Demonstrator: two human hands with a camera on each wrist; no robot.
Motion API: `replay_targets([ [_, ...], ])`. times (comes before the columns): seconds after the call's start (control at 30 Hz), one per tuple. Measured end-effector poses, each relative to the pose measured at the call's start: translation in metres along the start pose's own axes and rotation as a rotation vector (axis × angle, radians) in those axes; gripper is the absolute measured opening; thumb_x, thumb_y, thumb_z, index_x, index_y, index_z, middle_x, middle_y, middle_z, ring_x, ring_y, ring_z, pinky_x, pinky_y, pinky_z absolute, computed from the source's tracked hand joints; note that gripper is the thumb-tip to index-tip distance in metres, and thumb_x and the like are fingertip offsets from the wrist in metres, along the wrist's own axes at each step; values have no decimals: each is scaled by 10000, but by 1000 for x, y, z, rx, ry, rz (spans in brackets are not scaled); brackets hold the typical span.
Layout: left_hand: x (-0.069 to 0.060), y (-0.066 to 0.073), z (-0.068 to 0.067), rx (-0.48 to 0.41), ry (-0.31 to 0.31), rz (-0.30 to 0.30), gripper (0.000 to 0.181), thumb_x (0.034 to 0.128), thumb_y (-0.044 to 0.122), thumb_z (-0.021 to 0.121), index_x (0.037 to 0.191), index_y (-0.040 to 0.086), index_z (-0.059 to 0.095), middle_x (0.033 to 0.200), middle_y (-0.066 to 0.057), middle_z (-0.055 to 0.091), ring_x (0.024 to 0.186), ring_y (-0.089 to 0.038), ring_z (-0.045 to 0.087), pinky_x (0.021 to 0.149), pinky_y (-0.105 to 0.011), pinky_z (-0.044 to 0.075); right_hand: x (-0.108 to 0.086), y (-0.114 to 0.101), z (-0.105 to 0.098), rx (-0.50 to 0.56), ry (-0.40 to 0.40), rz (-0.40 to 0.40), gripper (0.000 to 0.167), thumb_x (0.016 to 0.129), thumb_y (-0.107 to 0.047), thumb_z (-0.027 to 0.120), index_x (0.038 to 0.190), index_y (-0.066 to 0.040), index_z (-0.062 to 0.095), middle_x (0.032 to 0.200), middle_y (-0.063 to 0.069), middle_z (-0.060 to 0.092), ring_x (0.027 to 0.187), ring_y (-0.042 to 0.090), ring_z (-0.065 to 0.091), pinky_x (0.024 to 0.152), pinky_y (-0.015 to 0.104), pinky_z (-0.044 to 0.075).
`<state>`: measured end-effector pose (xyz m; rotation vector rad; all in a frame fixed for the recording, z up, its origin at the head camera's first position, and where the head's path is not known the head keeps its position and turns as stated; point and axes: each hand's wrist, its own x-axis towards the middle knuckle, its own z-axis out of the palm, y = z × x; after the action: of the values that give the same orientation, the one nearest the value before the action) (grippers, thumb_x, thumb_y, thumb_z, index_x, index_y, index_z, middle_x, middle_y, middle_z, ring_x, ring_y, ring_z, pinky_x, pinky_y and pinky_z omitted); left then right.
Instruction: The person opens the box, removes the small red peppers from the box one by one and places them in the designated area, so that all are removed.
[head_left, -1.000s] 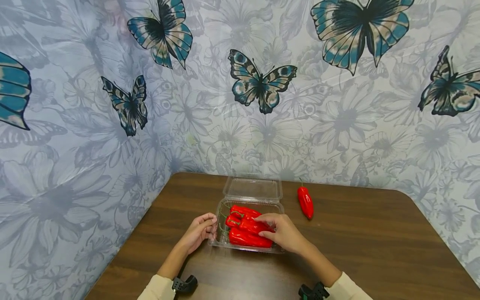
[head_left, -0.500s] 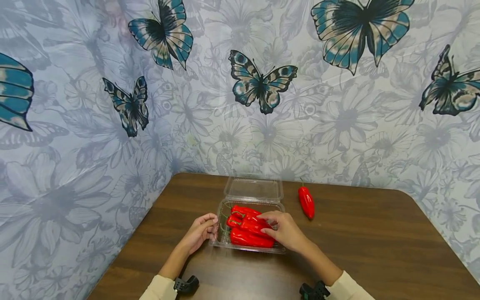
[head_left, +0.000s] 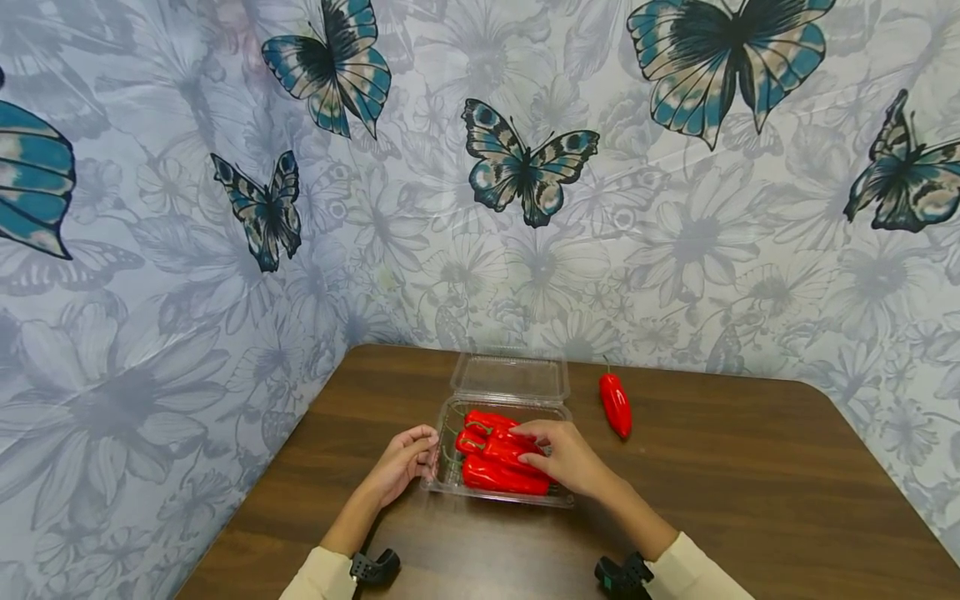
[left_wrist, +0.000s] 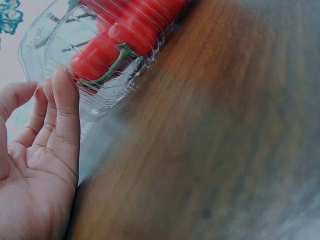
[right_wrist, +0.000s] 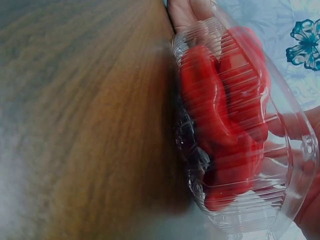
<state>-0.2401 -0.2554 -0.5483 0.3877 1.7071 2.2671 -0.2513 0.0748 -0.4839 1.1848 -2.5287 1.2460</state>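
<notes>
A clear hinged plastic box (head_left: 495, 498) holds several red peppers (head_left: 504, 477) with green stems, lying side by side. Its lid (head_left: 510, 377) is folded back behind it. My left hand (head_left: 401, 467) pinches the box's left rim between thumb and fingertips, as the left wrist view shows (left_wrist: 42, 150). Reaching in from the right, my right hand (head_left: 570, 460) has thumb and fingers about the right end of a middle pepper (head_left: 498, 450). In the right wrist view, the right fingers (right_wrist: 285, 125) show through the clear wall beside the peppers (right_wrist: 205, 85).
One loose red pepper (head_left: 616, 406) lies on the brown wooden table (head_left: 735, 467), right of the box. A wall covering with butterflies (head_left: 531, 175) rises directly behind the table and along its left side.
My right thumb has moved slightly up toward the fingers over the middle peppers. The left hand keeps its place at the box's left rim, and the box stays put.
</notes>
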Motion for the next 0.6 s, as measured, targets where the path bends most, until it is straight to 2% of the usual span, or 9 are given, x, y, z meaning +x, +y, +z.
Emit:
replay_targets([
  [0.37,0,0,0,4,23,-27,121,1069,89,469,1031,104,582,747,9,587,623,-125,634,562,-241,548,5,5,-3,20,-53,37,385,859,-99,814,1223,-28,712,1168,100,731,1035,268,697,839,435,598],
  [0.6,0,1,0,-1,18,-18,116,1069,97,473,1032,101,584,753,5,590,624,-129,635,564,-245,552,8,8,-3,19,-71,51,396,864,-150,818,1230,-42,714,1184,99,728,1052,271,699,847,434,597],
])
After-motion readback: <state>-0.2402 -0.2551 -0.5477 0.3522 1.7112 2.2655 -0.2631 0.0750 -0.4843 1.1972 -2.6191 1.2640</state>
